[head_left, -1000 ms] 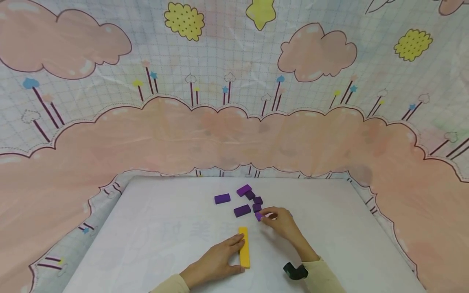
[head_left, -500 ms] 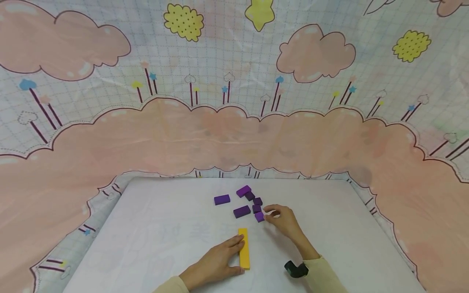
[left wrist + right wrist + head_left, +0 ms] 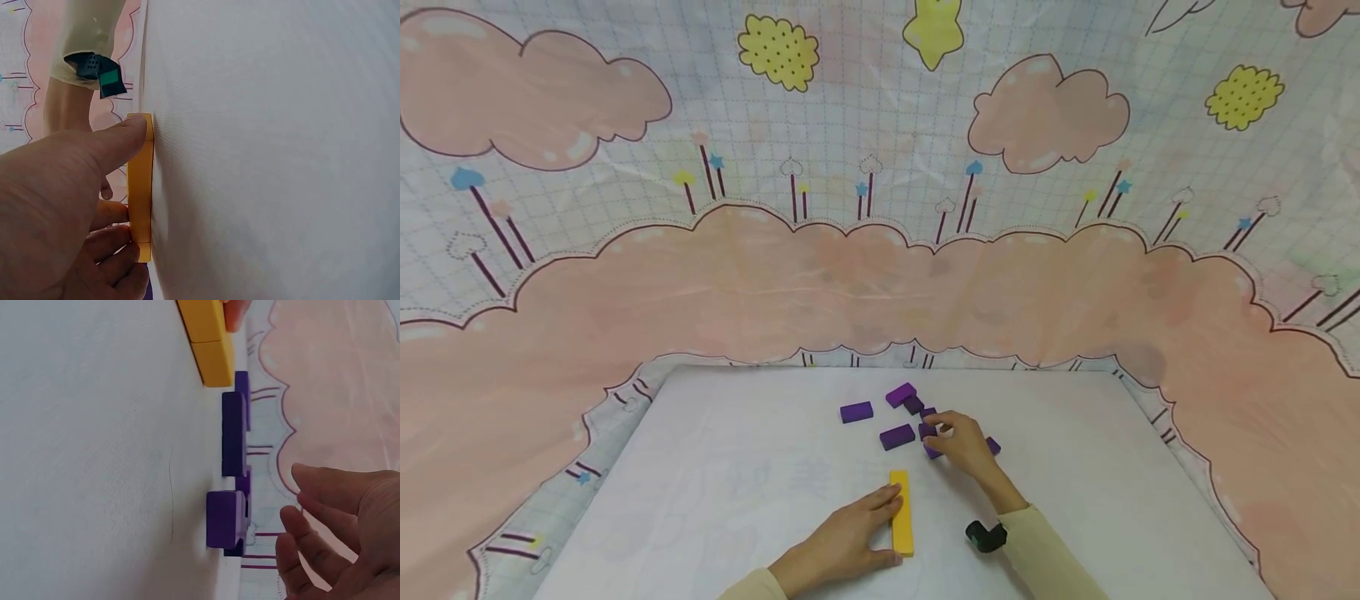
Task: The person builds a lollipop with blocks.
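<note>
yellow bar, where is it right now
In the head view, the yellow bar lies touching the left hand, on its right, below the purple blocks in the picture.

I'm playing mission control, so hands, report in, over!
Left hand holding yellow blocks. Right hand by purple blocks, gripping nothing. No obstruction seen.

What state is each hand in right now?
Left hand: holding the row of yellow blocks.
Right hand: open, holding nothing, near the purple blocks.
</note>
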